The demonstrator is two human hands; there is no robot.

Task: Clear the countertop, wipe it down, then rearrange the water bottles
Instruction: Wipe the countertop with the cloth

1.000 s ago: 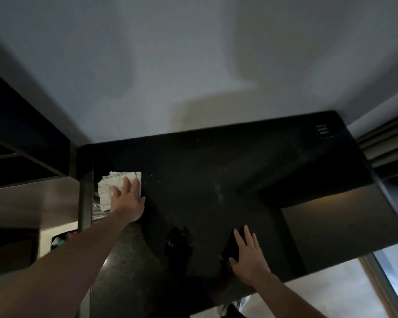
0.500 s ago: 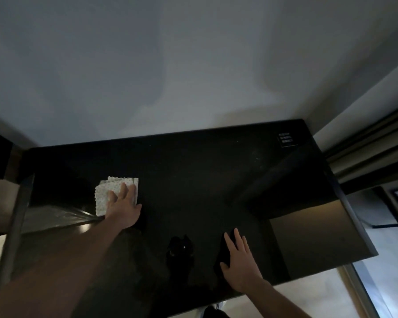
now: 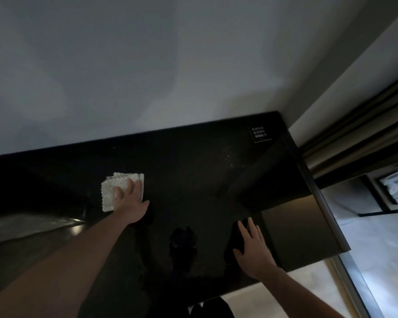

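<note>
A glossy black countertop (image 3: 193, 171) runs from left to right below a pale wall. On its left half lies a folded white textured cloth (image 3: 112, 189). My left hand (image 3: 130, 203) presses flat on that cloth with straight fingers. My right hand (image 3: 254, 249) rests flat on the bare counter near the front edge, fingers spread. No water bottles are in view.
A small dark sign with white text (image 3: 260, 134) sits at the counter's far right corner. The counter's right end (image 3: 326, 214) drops off to a pale floor (image 3: 377, 249). Dark vertical trim (image 3: 354, 134) stands at the right.
My left hand has slid the cloth rightward along the counter, away from the left end. The view has turned to the right. My right hand stays flat on the counter.
</note>
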